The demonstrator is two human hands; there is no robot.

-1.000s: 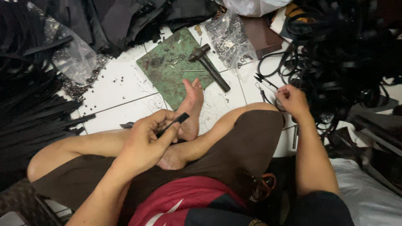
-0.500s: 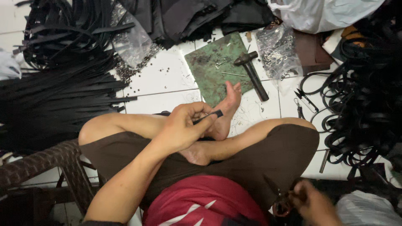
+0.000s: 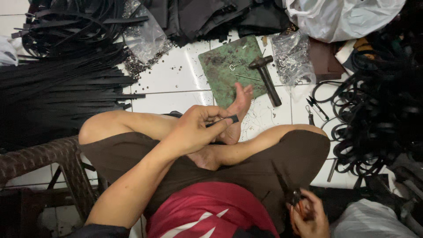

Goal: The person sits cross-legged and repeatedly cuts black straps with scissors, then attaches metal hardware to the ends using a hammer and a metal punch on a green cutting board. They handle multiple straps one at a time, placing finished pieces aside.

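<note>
White floor tiles (image 3: 174, 88) form the work surface, seen from above past crossed legs. At the near centre, the left hand (image 3: 194, 128) is closed, and a narrow black strap end (image 3: 222, 120) is pinched between its thumb and fingertips just above the bare foot (image 3: 238, 110). At the near right edge, the right hand (image 3: 308, 216) is wrapped around dark-handled scissors (image 3: 286, 189), whose blades are laid across the brown shorts (image 3: 264, 163). A green cutting mat (image 3: 229, 70) is placed on the tiles just beyond the foot, and a hammer (image 3: 266, 79) is laid across its right edge. Beside the hammer, a clear bag of metal rings (image 3: 293, 57) is seen. Cut black straps (image 3: 61, 97) are heaped at the far left, coiled black straps (image 3: 379, 114) at the right.
</note>
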